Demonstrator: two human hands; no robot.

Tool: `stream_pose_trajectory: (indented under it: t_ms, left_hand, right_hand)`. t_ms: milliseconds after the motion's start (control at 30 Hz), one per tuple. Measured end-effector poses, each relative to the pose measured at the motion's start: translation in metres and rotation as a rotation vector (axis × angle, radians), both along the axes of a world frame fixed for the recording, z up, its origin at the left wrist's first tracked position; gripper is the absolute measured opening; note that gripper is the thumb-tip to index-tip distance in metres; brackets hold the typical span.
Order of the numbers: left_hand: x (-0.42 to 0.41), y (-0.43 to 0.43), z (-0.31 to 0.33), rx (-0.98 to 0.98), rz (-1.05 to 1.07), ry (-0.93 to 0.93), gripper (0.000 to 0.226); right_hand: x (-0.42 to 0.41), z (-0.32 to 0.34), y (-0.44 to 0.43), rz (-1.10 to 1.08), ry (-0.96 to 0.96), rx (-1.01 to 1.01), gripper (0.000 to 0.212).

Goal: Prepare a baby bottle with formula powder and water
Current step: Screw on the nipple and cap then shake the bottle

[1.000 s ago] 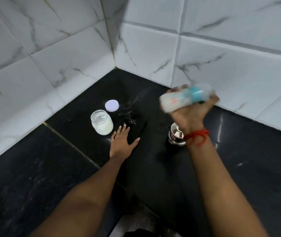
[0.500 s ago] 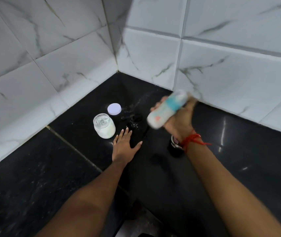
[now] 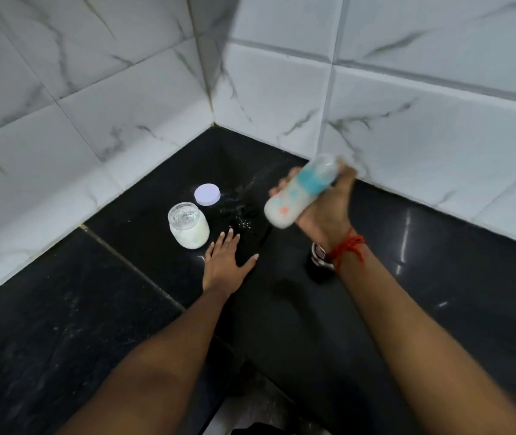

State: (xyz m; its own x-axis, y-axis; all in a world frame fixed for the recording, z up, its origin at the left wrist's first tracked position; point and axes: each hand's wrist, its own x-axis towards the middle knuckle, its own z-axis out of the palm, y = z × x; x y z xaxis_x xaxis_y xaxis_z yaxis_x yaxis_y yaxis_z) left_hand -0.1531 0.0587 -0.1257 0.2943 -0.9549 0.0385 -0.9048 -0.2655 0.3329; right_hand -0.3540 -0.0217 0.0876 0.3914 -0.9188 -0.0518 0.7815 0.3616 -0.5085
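My right hand (image 3: pixel 325 211) grips a baby bottle (image 3: pixel 297 194) with a blue ring and milky white liquid, held tilted above the black counter and blurred by motion. My left hand (image 3: pixel 223 265) lies flat on the counter with fingers spread, holding nothing. Just left of its fingertips stands an open glass jar of white formula powder (image 3: pixel 189 226). The jar's white lid (image 3: pixel 207 194) lies flat behind it. Spilled specks of powder (image 3: pixel 241 218) dot the counter between the jar and the bottle.
A small steel vessel (image 3: pixel 319 257) stands on the black counter (image 3: pixel 93 309), mostly hidden under my right wrist, which wears a red thread. White marble-look tiled walls (image 3: pixel 407 130) meet in a corner behind everything.
The bottle has swung in my right hand, from lying nearly level to tilting with its base down-left, while the hand shifted. My left hand stays flat on the counter.
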Motion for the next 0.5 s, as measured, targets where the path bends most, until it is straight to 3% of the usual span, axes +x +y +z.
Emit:
stream_pose_trajectory:
  t_ms: [67,167,267,400,500]
  left_hand:
    - [-0.002,0.000,0.000,0.006,0.008,0.012,0.085]
    - [-0.003,0.001,0.003,-0.006,0.004,0.003,0.085]
    - [-0.004,0.002,0.002,0.008,0.004,0.022,0.085]
    - [-0.001,0.001,0.003,0.007,0.002,0.007,0.085]
    - [-0.004,0.004,0.002,0.007,0.010,0.023,0.086]
  right_hand:
    - [-0.004,-0.001,-0.003,-0.068,-0.102,0.051,0.070]
    - [0.002,0.000,0.004,0.057,0.077,-0.126,0.068]
    - [-0.001,0.003,-0.004,-0.005,-0.059,-0.026,0.075]
    - [-0.019,-0.008,0.006,0.034,0.098,-0.006,0.065]
    - [-0.022,-0.010,0.007,-0.025,-0.095,0.078,0.072]
